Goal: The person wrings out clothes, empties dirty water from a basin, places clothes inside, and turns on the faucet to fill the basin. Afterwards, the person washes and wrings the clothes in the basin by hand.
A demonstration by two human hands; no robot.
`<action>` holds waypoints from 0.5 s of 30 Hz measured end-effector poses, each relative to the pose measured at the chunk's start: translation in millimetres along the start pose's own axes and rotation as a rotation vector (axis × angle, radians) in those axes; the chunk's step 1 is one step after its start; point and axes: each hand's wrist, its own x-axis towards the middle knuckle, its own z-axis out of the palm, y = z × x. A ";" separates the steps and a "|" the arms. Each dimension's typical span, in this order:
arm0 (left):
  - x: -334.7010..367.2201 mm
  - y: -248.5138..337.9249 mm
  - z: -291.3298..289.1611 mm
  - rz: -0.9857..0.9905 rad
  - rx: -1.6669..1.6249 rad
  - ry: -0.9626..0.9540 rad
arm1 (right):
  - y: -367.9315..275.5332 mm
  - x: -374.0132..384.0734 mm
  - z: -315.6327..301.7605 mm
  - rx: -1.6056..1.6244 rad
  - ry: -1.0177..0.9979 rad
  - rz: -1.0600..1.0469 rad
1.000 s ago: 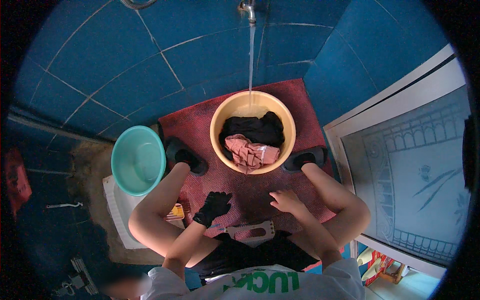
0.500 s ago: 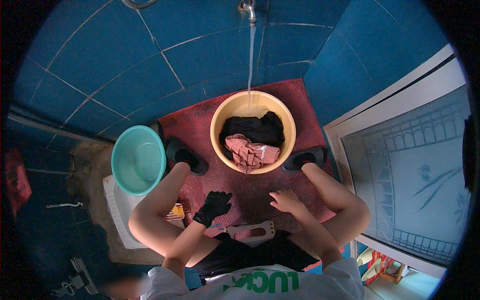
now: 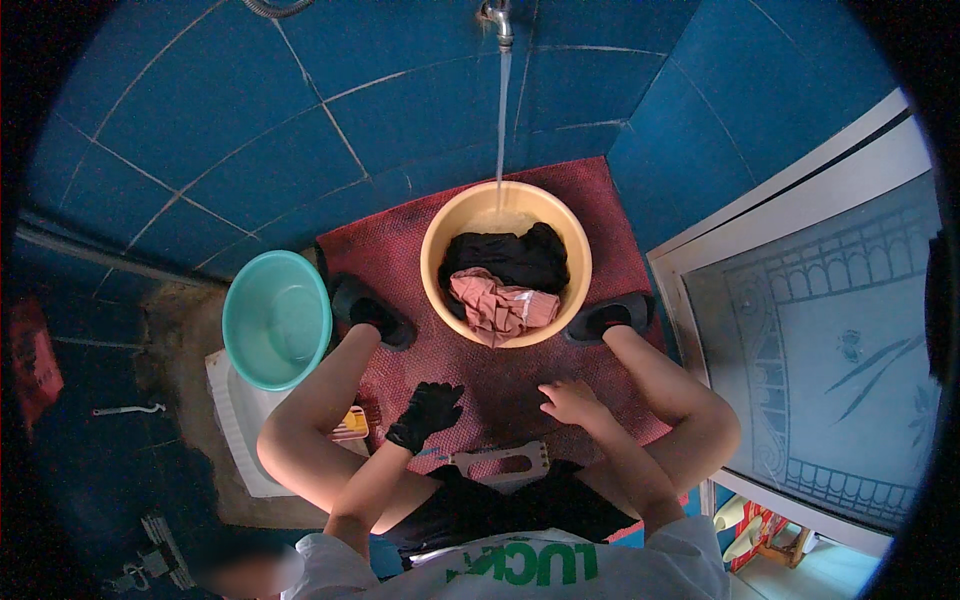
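A yellow basin (image 3: 432, 270) stands between my feet on the red mat. A black garment (image 3: 505, 258) and a dusty-pink garment (image 3: 495, 305) lie bunched in it, the pink one in front and reaching toward the near rim. Water runs from the metal tap (image 3: 499, 25) into its far side. My left hand (image 3: 428, 415), in a black glove, hovers on the near left of the basin, fingers loosely bent and nothing in it. My bare right hand (image 3: 573, 402) hovers at the near right, thumb and fingers apart, holding nothing. Neither hand touches the basin.
A teal basin (image 3: 232, 320) stands at the left, by a white floor fixture (image 3: 235, 430). A small yellow item (image 3: 354, 424) lies beside my left knee. The stool edge (image 3: 500, 462) shows under me. Blue tiled walls (image 3: 420, 120) and a frosted door (image 3: 820, 340) enclose the space.
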 end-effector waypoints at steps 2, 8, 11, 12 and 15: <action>-0.4 -0.7 0.5 0.000 -0.004 0.004 | 0.2 1.1 0.9 0.001 -0.010 0.014; -1.0 -2.1 2.4 0.001 -0.019 0.005 | 2.0 1.8 3.8 -0.020 -0.006 0.014; -0.8 -3.1 4.6 0.011 -0.012 0.026 | 0.9 2.0 1.1 0.015 -0.079 0.039; -1.2 -3.4 4.5 0.010 -0.006 0.023 | -0.5 1.5 -0.9 0.015 -0.079 0.038; -1.2 -3.1 3.4 0.004 0.001 0.005 | -3.3 -0.1 -4.9 0.048 -0.083 0.035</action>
